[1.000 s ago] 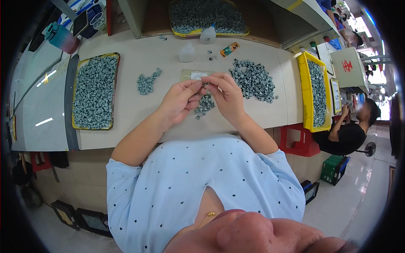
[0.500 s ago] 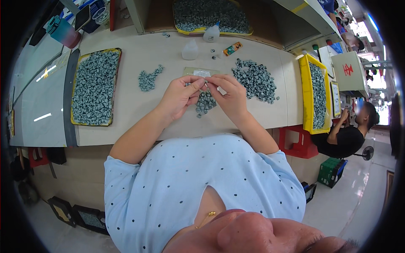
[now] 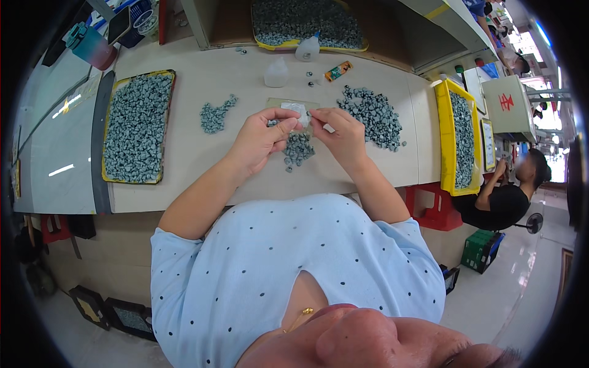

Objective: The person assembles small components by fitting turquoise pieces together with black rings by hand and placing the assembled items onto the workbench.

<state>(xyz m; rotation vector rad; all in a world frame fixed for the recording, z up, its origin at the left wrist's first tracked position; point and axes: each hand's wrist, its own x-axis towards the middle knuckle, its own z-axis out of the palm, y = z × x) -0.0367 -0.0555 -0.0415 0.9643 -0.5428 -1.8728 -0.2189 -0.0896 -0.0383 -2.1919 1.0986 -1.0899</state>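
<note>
Left hand (image 3: pixel 265 136), right hand (image 3: pixel 341 136): fingertips newly parted, likely sharing no piece; grips unclear;
Grey-green stones (image 3: pixel 299 149): six o'clock from fingertips;

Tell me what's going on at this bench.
A person is doing close handwork: the left hand and right hand are brought near each other over the bench, fingertips pinched. Whatever is between the fingers is too small to make out. Just below them lies a small pile of grey-green pieces, with a looser cluster to the left and a bigger heap to the right. Farther right stands a yellow tray holding more.
</note>
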